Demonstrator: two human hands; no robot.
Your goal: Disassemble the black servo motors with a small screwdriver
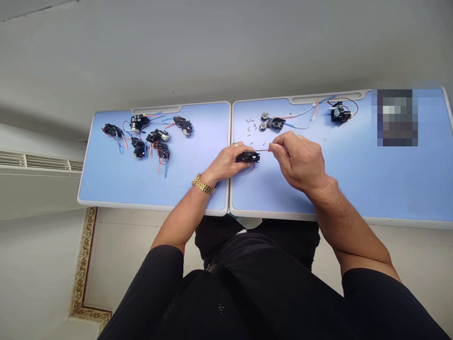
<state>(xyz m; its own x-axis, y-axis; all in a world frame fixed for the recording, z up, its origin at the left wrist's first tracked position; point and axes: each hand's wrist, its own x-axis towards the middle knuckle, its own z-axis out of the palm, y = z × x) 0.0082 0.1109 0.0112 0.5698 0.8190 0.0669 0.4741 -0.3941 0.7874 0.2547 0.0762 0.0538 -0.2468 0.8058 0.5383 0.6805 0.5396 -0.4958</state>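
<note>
My left hand (227,162) is closed around a small black motor assembly (252,157) just right of the seam between the two blue tabletops. Pinched in my right hand (300,160) is a screwdriver (262,150) with a thin metal shaft and a reddish handle, mostly hidden by the fingers. Its shaft points left and reaches the black assembly; the exact contact of the tip is hard to see. Thin wires curl out below the assembly. Beyond my hands lie several loose screws (249,128) and an opened black housing (276,123) beside two round grey-and-black parts (264,116).
Several black motor assemblies (155,136) with coloured tubes and wires lie on the left blue table (106,184). Another assembly (339,113) sits towards the back of the right table (389,189), near a pixelated object (397,118). Clear tubing (304,126) trails from the opened housing.
</note>
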